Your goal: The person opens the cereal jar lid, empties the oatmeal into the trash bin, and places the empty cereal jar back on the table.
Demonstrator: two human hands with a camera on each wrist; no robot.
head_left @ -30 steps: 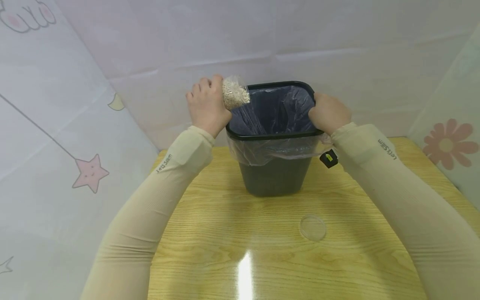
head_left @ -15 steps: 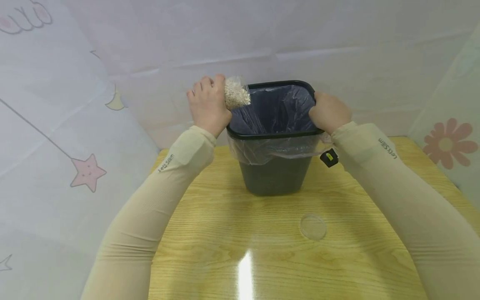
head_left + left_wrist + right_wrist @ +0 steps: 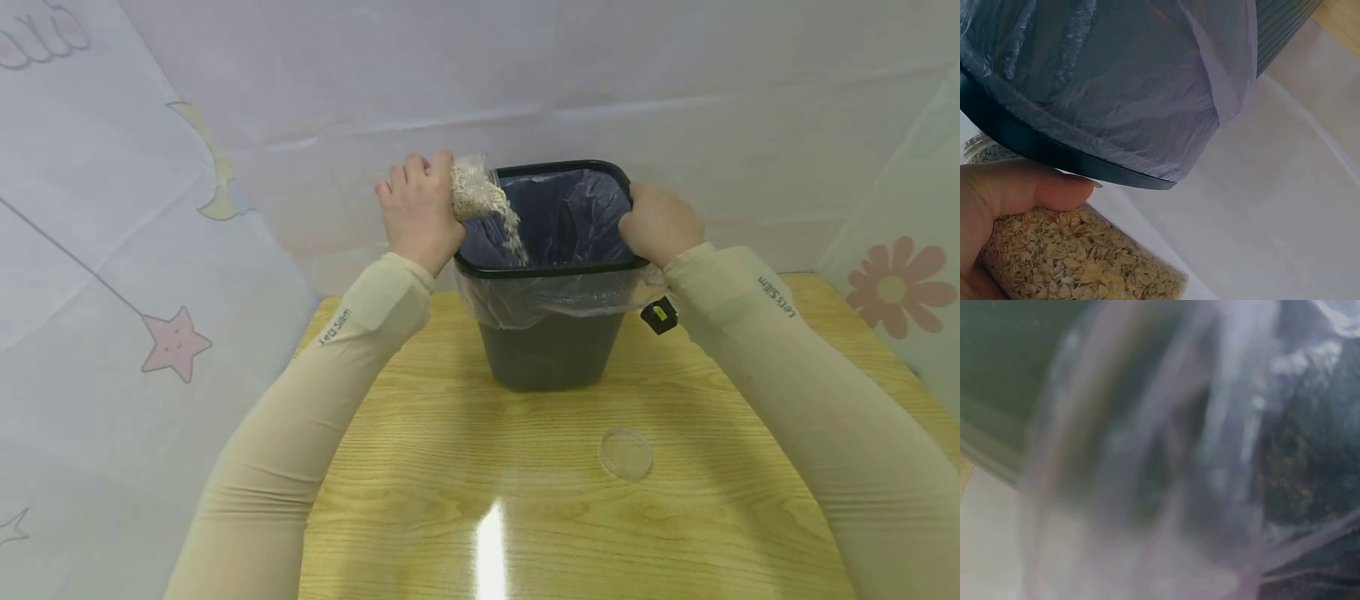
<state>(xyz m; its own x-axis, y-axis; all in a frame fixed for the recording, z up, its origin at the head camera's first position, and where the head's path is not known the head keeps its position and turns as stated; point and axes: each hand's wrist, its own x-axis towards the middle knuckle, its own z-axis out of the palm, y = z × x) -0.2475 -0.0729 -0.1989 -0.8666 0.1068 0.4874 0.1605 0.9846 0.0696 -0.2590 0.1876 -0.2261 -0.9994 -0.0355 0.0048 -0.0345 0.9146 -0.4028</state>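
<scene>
My left hand (image 3: pixel 420 210) grips a clear jar (image 3: pixel 467 190) of rolled oats, tipped sideways with its mouth over the near-left rim of a dark trash bin (image 3: pixel 547 358). A stream of oats (image 3: pixel 512 232) falls from the mouth into the bin. The left wrist view has the thumb (image 3: pixel 1054 187) across the jar, close under the bin's rim, with oats still packed inside. On the opposite side, my right hand (image 3: pixel 663 223) holds the bin's rim over its thin plastic liner (image 3: pixel 517 304). The right wrist view is mostly filled by blurred liner (image 3: pixel 1179 444), and the right hand is hidden there.
A round clear lid (image 3: pixel 626 455) lies on the wooden table (image 3: pixel 420 500) in front of the bin. Beside the bin on the right is a small black object (image 3: pixel 659 316) with a yellow-green mark. A patterned cloth wall (image 3: pixel 337 133) rises close behind.
Oats have begun to pour out of the jar into the bin; in the earlier frames they stayed at its mouth. The left hand has shifted slightly right, while the right hand stays put.
</scene>
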